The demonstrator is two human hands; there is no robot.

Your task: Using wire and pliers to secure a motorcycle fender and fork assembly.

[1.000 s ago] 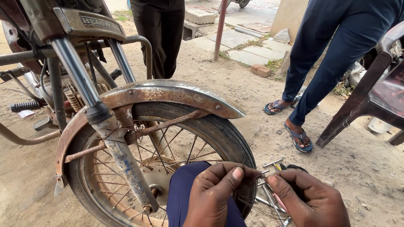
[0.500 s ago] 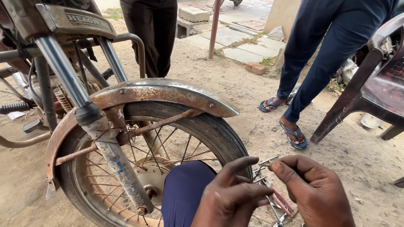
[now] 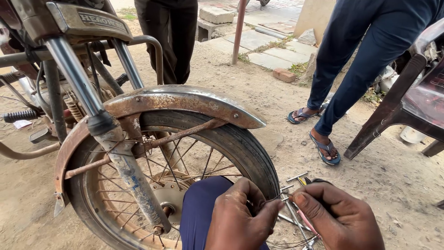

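My left hand (image 3: 240, 217) and my right hand (image 3: 335, 217) are low in the head view, fingertips nearly meeting. Between them they pinch a thin metal wire or spoke (image 3: 277, 196). Under my right hand lie several small metal tools (image 3: 296, 222) on the dirt. Just left of my hands stands a motorcycle's front wheel (image 3: 185, 157) with a worn tyre, rusty spokes and a rusty mudguard (image 3: 185, 99). My knee in dark blue cloth (image 3: 201, 208) rests against the wheel.
The motorcycle's fork (image 3: 115, 139) and crash bar (image 3: 138, 44) rise at the left. A person in blue trousers and sandals (image 3: 323, 148) stands right of the wheel; another in black trousers (image 3: 169, 37) stands behind. A brown plastic chair (image 3: 397, 111) sits at right.
The view has drifted a little, so the wheel sits further left. My hands have come closer together over the tools, both pinching the thin wire.
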